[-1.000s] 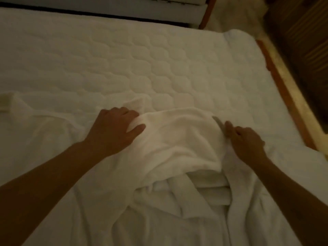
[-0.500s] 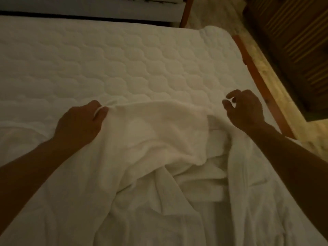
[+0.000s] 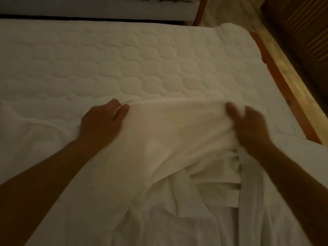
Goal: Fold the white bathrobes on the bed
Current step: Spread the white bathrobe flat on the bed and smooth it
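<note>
A white bathrobe point(image 3: 174, 135) lies rumpled across the near half of the quilted bed point(image 3: 142, 55). Its far edge is drawn taut between my two hands. My left hand point(image 3: 102, 121) pinches that edge at the left, thumb and fingers closed on the cloth. My right hand point(image 3: 248, 126) is blurred and rests on the right end of the same edge, its fingers curled into the fabric. Below the hands the robe bunches in folds, with a flat band of cloth point(image 3: 221, 185) showing under them. A sleeve point(image 3: 21, 121) spreads out to the left.
The mattress's quilted surface stretches bare beyond the robe. A wooden bed frame point(image 3: 284, 82) runs along the right side, with a pale floor point(image 3: 301, 89) and a dark slatted wall point(image 3: 305, 23) past it. Another bed point(image 3: 97, 8) stands at the far top.
My right hand came down from the air onto the robe's right edge. My left hand kept its pinch, and the edge between the two hands pulled straighter.
</note>
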Tool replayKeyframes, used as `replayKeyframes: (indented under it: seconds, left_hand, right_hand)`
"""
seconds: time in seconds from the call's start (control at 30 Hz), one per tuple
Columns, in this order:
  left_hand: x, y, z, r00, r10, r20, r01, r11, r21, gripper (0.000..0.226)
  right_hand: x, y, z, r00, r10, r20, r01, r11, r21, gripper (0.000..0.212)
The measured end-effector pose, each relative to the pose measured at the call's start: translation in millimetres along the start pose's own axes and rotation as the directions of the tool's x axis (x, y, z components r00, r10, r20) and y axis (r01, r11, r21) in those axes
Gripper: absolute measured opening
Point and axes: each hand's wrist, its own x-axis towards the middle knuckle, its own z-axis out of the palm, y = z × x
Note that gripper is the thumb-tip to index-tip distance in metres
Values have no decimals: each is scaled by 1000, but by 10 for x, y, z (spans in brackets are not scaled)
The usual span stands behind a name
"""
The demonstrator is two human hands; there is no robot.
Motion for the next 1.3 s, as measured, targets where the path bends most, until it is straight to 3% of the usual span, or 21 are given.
replayKeyframes:
  seconds: [0.07, 0.17, 0.23, 0.3, 0.37, 0.4, 0.47, 0.53, 0.6, 0.7, 0.77, 0.83, 0.87, 0.93, 1.0, 1.13, 1.3]
  left_hand:
    - [56, 70, 78, 1000, 6, 11, -7, 999, 44, 39]
    - [105, 202, 271, 993, 51, 104, -66, 987, 144, 42]
    - [41, 192, 198, 1000, -9, -19, 11, 996, 91, 44]
    - [-198, 66, -41, 971, -101, -215, 95, 995, -38, 37]
    - [-627, -156, -292, 928, -140, -345, 119, 990, -80, 38]
    - [-855, -291, -369, 926, -150, -346, 136, 989, -65, 43]
    - [-1195, -616, -340, 965, -188, -181, 197, 980, 34, 58]
    - [-1373, -986, -225, 955, -275, 112, 250, 949, 194, 73]
    - [-1389, -1309, -136, 934, -276, 227, 195, 926, 324, 75]
    - [-1343, -1487, -123, 931, -266, 248, 158, 910, 383, 71]
    - [-1319, -1462, -152, 948, -249, 199, 168, 922, 350, 70]
    - [-1236, -1379, -167, 974, -206, 91, 170, 936, 308, 68]
    - [-1180, -1366, -149, 983, -180, 45, 158, 939, 304, 69]
    - [-1090, -1421, -80, 988, -138, 66, 107, 933, 344, 69]
    - [-1061, -1603, -52, 986, -115, 119, 59, 915, 398, 66]
    - [-934, -1948, -163, 979, -74, 188, -11, 910, 416, 63]
    - [-888, -1991, -142, 970, -99, 221, 1, 915, 404, 62]
  right_hand:
    - [123, 79, -123, 995, -85, -60, 69, 970, -232, 70]
    - [243, 297, 46, 997, -75, 21, 76, 882, -465, 63]
    - [216, 287, 245, 995, -95, -37, 64, 863, -500, 56]
    - [95, 162, 371, 972, -198, -127, 114, 868, -483, 62]
    - [-306, -80, 539, 915, -369, -160, 277, 866, -417, 74]
    - [-591, -201, 669, 871, -477, -120, 405, 834, -374, 76]
    - [-1219, -396, 1003, 773, -626, 103, 620, 712, -329, 75]
    - [-1522, -313, 1330, 710, -607, 358, 704, 595, -388, 75]
    - [-1401, -100, 1522, 768, -485, 417, 640, 576, -508, 81]
    - [-1128, 114, 1551, 875, -285, 392, 478, 646, -596, 86]
    - [-1213, -58, 1583, 887, -312, 339, 458, 685, -567, 89]
    - [-1483, -452, 1698, 827, -492, 272, 562, 714, -418, 86]
    - [-1628, -659, 1805, 768, -589, 252, 639, 681, -356, 81]
    - [-1822, -911, 2053, 629, -697, 344, 777, 551, -304, 74]
    - [-1834, -898, 2260, 569, -674, 471, 822, 460, -335, 75]
    - [-1617, -613, 2373, 657, -602, 454, 753, 551, -359, 87]
    - [-1695, -679, 2460, 657, -635, 407, 754, 555, -351, 88]
